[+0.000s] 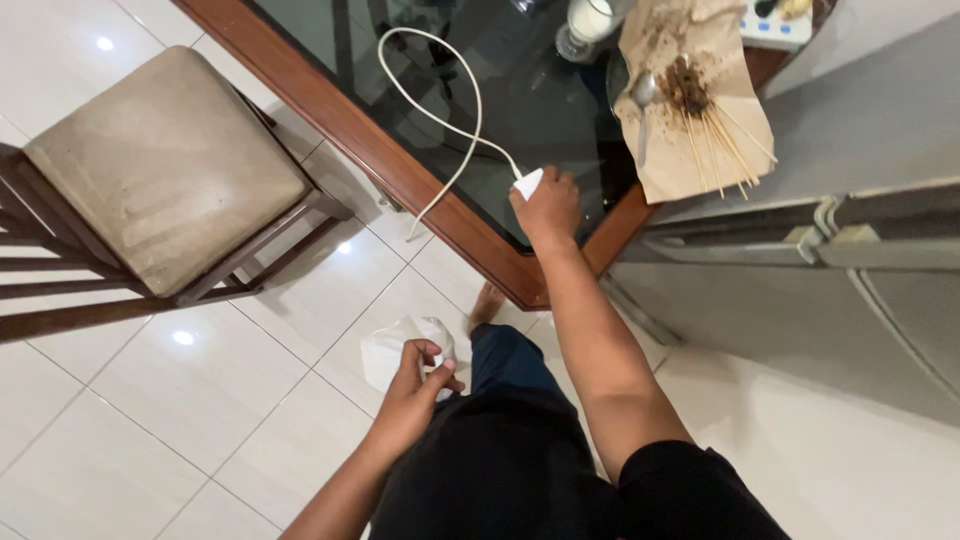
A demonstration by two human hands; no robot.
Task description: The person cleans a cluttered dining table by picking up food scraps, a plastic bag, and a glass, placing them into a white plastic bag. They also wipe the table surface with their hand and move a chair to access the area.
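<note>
My right hand [547,207] reaches out over the corner of a glass-topped table [360,140] and closes on a small white charger plug [528,183]. Its white cable [452,125] loops back across the dark glass and hangs over the wooden edge. My left hand [415,390] is low by my hip, fingers pinched on a crumpled white plastic bag [400,345] that hangs above the tiled floor. My dark trousers and a bare foot [487,303] show below.
A wooden chair [160,170] with a beige cushion stands at left. On the table lie brown paper with used skewers [700,110], a spoon [643,95] and a glass of white drink [588,25]. A grey appliance [830,260] fills the right side.
</note>
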